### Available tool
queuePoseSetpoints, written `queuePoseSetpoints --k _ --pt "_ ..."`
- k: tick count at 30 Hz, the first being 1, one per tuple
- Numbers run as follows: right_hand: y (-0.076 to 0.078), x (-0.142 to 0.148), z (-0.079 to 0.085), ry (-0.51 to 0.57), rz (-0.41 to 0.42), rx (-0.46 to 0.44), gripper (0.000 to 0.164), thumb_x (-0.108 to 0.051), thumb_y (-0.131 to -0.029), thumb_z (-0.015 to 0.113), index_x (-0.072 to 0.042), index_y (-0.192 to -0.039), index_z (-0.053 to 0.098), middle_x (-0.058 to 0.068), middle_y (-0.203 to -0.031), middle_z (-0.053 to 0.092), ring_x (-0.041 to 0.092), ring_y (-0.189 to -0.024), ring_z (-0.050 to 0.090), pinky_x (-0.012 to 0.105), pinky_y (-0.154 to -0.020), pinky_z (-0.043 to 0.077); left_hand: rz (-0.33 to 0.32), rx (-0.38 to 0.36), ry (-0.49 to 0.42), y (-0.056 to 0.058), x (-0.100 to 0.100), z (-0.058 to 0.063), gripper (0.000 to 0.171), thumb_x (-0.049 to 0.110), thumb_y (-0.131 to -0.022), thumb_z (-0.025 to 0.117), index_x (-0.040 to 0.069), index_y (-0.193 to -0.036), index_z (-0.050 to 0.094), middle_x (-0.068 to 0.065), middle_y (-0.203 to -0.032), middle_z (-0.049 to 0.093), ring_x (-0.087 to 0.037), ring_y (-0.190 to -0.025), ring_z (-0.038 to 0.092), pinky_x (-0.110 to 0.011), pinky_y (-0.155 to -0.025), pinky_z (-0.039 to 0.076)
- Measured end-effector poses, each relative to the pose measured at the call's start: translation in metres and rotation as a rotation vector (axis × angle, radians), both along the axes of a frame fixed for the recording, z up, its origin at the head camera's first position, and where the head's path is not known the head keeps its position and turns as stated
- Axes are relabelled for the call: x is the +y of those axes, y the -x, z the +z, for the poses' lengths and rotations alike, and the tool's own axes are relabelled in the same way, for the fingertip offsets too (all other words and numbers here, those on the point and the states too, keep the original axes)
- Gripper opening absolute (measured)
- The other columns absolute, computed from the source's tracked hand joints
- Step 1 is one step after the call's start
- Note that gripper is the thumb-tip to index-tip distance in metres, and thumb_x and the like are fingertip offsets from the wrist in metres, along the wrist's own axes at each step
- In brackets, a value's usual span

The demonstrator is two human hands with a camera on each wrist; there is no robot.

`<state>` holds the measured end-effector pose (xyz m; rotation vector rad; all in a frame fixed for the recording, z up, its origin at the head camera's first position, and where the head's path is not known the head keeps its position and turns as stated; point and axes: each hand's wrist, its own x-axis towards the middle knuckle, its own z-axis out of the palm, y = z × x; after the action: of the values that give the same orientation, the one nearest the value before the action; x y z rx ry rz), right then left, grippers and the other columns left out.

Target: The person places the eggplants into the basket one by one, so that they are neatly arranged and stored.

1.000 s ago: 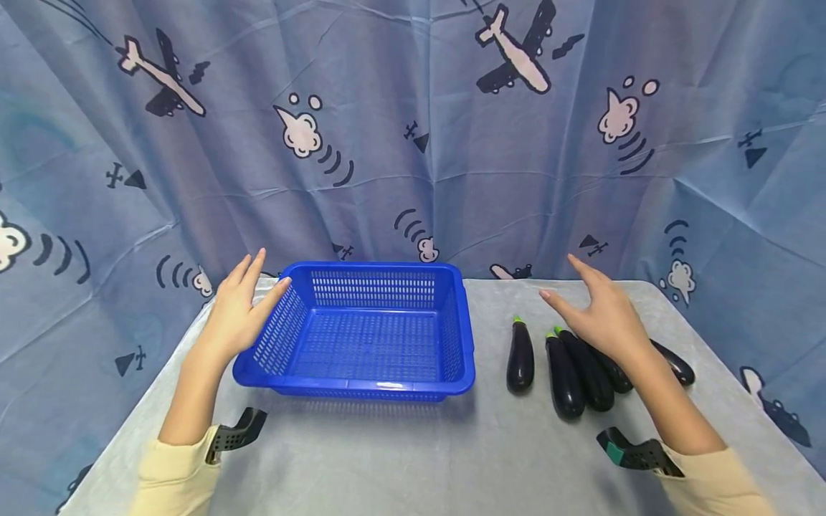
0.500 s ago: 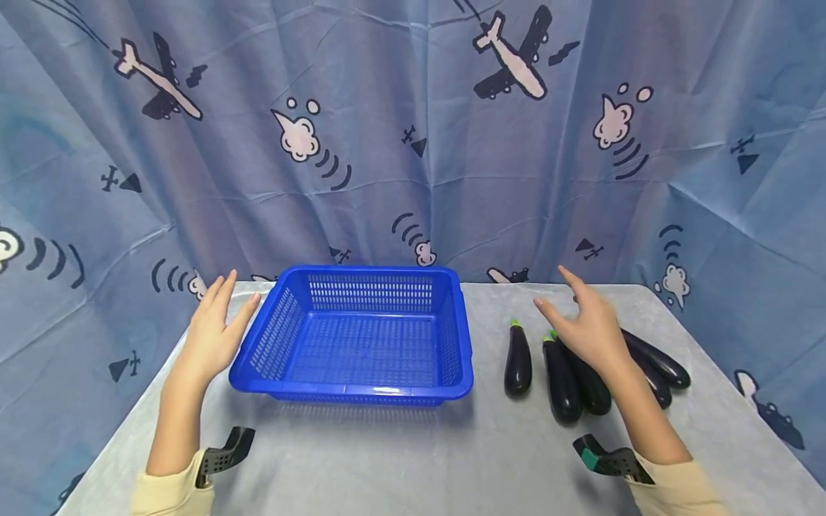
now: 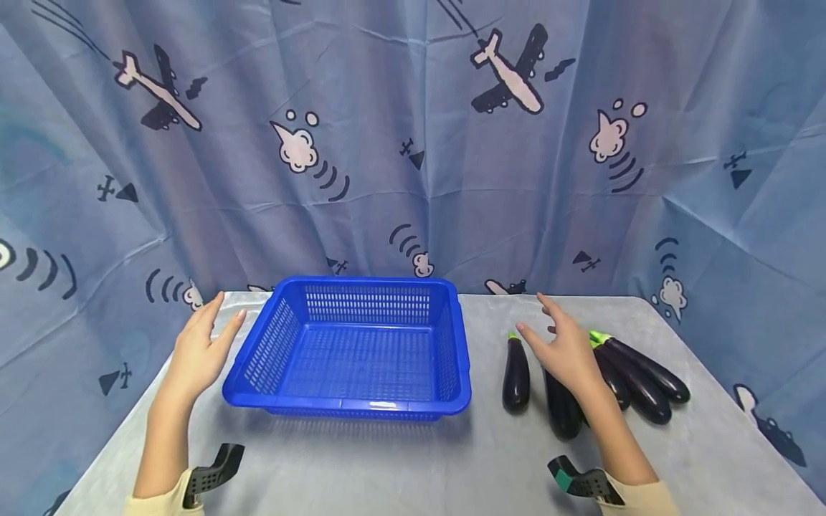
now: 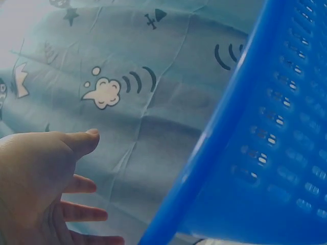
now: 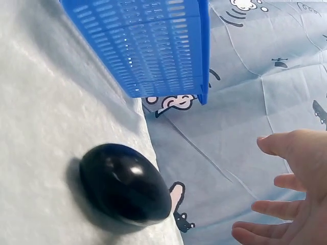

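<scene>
A blue plastic basket (image 3: pixel 361 405) with slotted walls stands on the table, and nothing lies in it. My left hand (image 3: pixel 196 358) hovers just left of the basket, fingers extended and thumb apart, holding nothing. Right of the basket lies a single dark eggplant (image 3: pixel 516 376) with a green stem end. My right hand (image 3: pixel 564 355) is over the eggplants beside it, fingers spread and nothing in its grasp. It partly hides an eggplant (image 3: pixel 563 412) below it. In the right wrist view the rounded end of an eggplant (image 5: pixel 125 184) shows, apart from the fingers.
Several more eggplants (image 3: pixel 645 369) lie in a group at the right, stems pointing away. A pale cloth covers the table (image 3: pixel 361 473). Behind and at both sides hangs a blue curtain (image 3: pixel 361 215) with airplane prints.
My right hand has moved left across the eggplants, uncovering those at the far right. The left hand has drawn left, away from the basket's rim. The head view has tilted up slightly.
</scene>
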<state>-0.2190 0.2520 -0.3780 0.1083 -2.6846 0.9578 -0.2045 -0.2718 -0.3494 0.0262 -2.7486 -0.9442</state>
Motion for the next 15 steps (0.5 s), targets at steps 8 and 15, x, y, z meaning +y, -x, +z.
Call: queuePoseSetpoints --k 8,15 --pt "0.000 -0.005 -0.010 -0.006 -0.035 -0.048 0.073 -0.030 -0.104 0.069 0.005 -0.159 0.037 0.039 -0.149 0.049 0.058 -0.120 0.062 0.066 -0.097 0.055 -0.012 -0.054 -0.035 0.002 -0.008 -0.006 0.072 0.043 -0.115 0.038 -0.003 -0.166 0.016 -0.039 -0.162 0.027 -0.061 -0.136 0.045 -0.075 -0.111 0.038" --pt "0.003 -0.009 -0.014 0.002 -0.031 -0.078 0.071 -0.030 -0.104 0.068 0.006 -0.158 0.038 0.040 -0.147 0.051 0.057 -0.117 0.065 0.064 -0.095 0.056 -0.035 -0.108 -0.121 0.004 -0.013 -0.012 0.072 0.043 -0.115 0.038 -0.007 -0.164 0.020 -0.039 -0.158 0.036 -0.056 -0.126 0.059 -0.055 -0.094 0.060"
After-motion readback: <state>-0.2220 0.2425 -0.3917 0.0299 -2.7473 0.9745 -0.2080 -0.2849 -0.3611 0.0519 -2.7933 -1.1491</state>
